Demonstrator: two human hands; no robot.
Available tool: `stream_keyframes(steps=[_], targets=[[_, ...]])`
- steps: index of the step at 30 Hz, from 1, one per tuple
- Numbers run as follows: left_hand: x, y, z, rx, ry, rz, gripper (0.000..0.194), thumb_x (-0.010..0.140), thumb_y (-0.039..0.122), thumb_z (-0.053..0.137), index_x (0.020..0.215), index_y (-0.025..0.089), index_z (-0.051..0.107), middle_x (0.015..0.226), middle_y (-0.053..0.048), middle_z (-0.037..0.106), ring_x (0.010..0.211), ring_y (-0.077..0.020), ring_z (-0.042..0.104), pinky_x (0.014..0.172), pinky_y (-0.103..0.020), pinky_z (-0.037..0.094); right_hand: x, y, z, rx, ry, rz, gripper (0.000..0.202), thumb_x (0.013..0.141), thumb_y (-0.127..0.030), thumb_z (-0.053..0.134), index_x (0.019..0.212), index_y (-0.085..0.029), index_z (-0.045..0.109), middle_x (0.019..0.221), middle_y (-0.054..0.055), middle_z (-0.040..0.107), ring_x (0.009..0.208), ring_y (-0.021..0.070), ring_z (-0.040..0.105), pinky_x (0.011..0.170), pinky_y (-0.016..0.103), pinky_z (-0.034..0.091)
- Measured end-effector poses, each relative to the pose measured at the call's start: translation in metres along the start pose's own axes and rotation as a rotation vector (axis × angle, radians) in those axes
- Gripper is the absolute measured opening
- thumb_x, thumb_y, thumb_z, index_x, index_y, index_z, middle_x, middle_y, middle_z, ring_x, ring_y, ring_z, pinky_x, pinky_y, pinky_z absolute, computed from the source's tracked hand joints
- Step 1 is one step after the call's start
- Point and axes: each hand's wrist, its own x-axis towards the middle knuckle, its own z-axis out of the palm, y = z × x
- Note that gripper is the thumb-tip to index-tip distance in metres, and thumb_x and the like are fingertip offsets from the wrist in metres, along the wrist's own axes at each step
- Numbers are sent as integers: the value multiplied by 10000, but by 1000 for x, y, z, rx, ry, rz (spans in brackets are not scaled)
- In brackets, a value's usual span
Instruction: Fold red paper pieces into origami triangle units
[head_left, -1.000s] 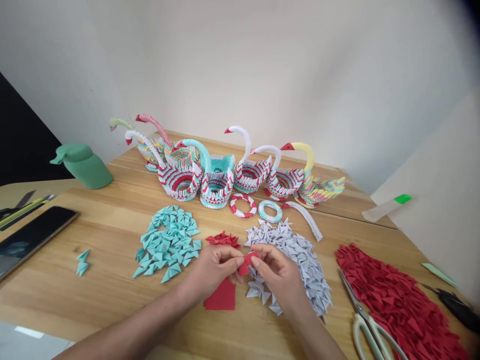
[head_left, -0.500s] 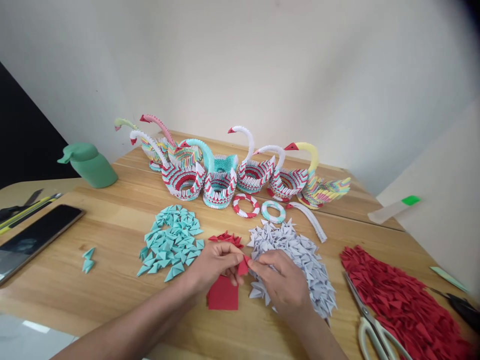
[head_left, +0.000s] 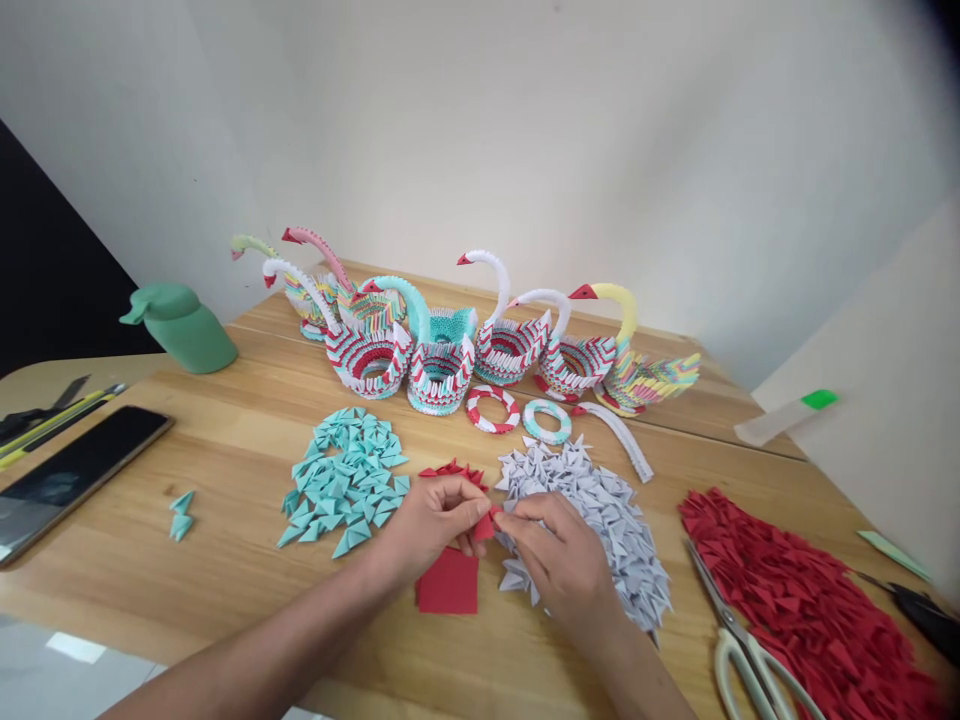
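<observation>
Read clock directions from the work point, centred low on the worktop of pale, grained wood (head_left: 225, 440), with 12 o'clock straight up the view. Locate the broad heap of folded red-paper triangles (head_left: 817, 600) between 3 and 4 o'clock, well apart. Locate the heap of folded grey-white paper triangles (head_left: 619, 530) from 1 to 4 o'clock, partly hidden by the right hand (head_left: 566, 560). Note this hand at 4 o'clock, closed in a fingertip pinch. Note the left hand (head_left: 439, 515) at 9 o'clock, pinching with thumb and fingers from the opposite side. Locate the flat square of red paper (head_left: 448, 585) at 7 o'clock, just below the left hand. Locate the small folded piece of red paper (head_left: 484, 526) at dead centre, gripped between both hands. Rate neither hand as nearer. Judge its long axis as roughly 1 to 7 o'clock; treat as approximate, being partly covered by fingers.
</observation>
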Motion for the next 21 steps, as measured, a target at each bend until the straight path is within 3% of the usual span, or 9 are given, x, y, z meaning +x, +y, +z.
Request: stream_keyframes(steps=[4, 6, 8, 14, 21], targets=[[1, -1, -1, 47, 37, 25, 383, 676, 496, 697, 704, 129, 592, 543, -6, 632, 437, -87, 549, 484, -208, 453, 4, 0, -5, 403, -51, 419, 228, 933, -286, 472, 1014, -248, 682, 975, 66, 660, 875, 207, 624, 771, 330, 507], [1, -2, -1, 73, 34, 30, 364, 686, 482, 693, 707, 131, 597, 527, 0, 619, 435, -91, 544, 479, -210, 446, 4, 0, -8, 578, -92, 615, 279, 929, -399, 481, 1054, -230, 666, 927, 62, 671, 808, 202, 640, 729, 318, 525], [1, -3, 0, 99, 22, 51, 346, 701, 466, 685, 710, 130, 603, 524, 3, 611, 438, -91, 539, 474, -206, 435, 4, 0, -7, 684, -136, 709, 351, 911, -480, 490, 1029, -201, 668, 829, 50, 663, 719, 190, 633, 660, 300, 525], [0, -7, 4, 175, -14, 113, 274, 764, 387, 628, 686, 125, 604, 556, -3, 605, 480, -95, 548, 504, -207, 436, 3, -2, 3, 689, -187, 780, 330, 844, -480, 593, 724, -173, 612, 624, -12, 576, 548, 122, 534, 531, 230, 439], [-2, -11, 5, 223, -11, 105, 173, 785, 302, 574, 724, 140, 577, 589, 6, 595, 509, -95, 527, 529, -203, 425, 5, -5, 0, 449, -140, 660, 239, 863, -375, 555, 710, -197, 600, 580, -32, 527, 517, 123, 469, 479, 225, 365]])
